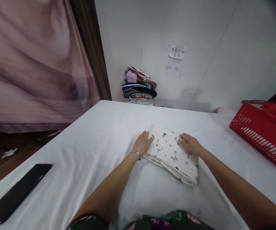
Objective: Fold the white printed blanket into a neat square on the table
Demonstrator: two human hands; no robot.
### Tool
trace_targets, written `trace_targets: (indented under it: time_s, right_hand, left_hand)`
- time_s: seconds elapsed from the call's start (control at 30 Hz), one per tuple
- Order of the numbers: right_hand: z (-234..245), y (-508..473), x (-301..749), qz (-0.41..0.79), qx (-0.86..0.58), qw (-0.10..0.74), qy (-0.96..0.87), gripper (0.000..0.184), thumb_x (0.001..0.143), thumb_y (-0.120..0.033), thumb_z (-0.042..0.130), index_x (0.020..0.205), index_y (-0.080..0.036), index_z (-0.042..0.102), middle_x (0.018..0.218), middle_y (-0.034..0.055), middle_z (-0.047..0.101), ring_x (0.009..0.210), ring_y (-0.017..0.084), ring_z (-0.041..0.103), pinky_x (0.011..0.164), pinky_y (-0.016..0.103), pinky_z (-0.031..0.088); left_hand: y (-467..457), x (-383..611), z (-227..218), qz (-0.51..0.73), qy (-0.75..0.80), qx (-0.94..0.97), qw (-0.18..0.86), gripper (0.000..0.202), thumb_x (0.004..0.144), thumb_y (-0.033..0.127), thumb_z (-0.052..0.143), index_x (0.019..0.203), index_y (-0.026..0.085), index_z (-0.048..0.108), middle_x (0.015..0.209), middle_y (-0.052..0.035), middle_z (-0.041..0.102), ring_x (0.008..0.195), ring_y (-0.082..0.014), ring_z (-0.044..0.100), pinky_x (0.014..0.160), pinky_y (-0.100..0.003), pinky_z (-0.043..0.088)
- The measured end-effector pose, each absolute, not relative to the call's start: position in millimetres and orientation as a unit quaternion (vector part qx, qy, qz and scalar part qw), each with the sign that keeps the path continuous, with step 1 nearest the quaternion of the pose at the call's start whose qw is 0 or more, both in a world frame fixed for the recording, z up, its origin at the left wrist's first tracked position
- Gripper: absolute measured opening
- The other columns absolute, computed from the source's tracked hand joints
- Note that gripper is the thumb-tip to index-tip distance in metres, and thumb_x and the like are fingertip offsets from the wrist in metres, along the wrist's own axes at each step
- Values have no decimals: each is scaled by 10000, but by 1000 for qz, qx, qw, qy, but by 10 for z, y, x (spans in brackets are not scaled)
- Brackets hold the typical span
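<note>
A folded white cloth with small dark prints lies in the middle of a surface covered by a white sheet. My left hand rests flat on the cloth's left edge, fingers stretched out. My right hand lies flat on the cloth's right side, fingers spread toward its far corner. Neither hand grips anything. A thin bracelet circles my left wrist.
A stack of folded colourful clothes stands at the far edge against the white wall. A red plastic basket sits at the right. A long black flat object lies near the left front edge. A pink curtain hangs at the left.
</note>
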State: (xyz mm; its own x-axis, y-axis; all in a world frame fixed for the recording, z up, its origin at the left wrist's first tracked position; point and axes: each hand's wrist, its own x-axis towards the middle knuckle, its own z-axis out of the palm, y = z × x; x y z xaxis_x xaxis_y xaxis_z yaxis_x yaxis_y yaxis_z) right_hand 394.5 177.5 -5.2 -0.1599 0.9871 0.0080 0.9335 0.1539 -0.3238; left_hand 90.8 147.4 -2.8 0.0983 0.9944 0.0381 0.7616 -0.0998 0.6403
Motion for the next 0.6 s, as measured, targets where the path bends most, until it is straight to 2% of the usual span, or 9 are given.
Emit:
trace_targets:
  time_s: [0.13,0.23,0.33,0.43,0.6]
  right_hand:
    - [-218,1282,4346,201,-715,235,-627,640,778,-458,524,1331,-162,399,1370,118,418,1254,276,383,1042,413,303]
    - [-194,940,4381,317,-741,355,-473,693,783,-438,539,1376,-161,313,1347,128,441,1175,266,474,929,393,445]
    - [-91,737,4286,442,-683,455,-362,726,783,-351,568,1396,-145,238,1278,133,504,1093,237,536,776,337,541]
    - [-16,686,4200,498,-651,478,-317,772,755,-306,626,1398,-156,225,1168,119,579,979,219,589,703,322,566]
    - [24,789,4169,528,-650,466,-284,779,731,-279,670,1375,-139,256,999,103,632,735,167,624,598,294,562]
  left_hand:
    - [1637,840,10,193,671,653,293,578,847,516,324,1275,153,462,1251,-114,541,1138,-254,499,932,-340,374]
    - [1788,876,65,145,675,661,293,615,822,533,352,1256,118,481,1242,-143,543,1141,-285,495,927,-355,370]
    - [1930,934,141,110,679,658,305,620,781,565,411,1176,107,549,1248,-162,535,1131,-302,504,896,-340,388]
    - [2011,978,195,103,694,623,346,625,718,585,504,1098,98,597,1194,-179,570,1073,-318,545,820,-336,431]
    - [2014,1028,227,157,706,573,386,628,623,535,642,1086,113,602,1109,-169,622,1002,-317,584,754,-346,471]
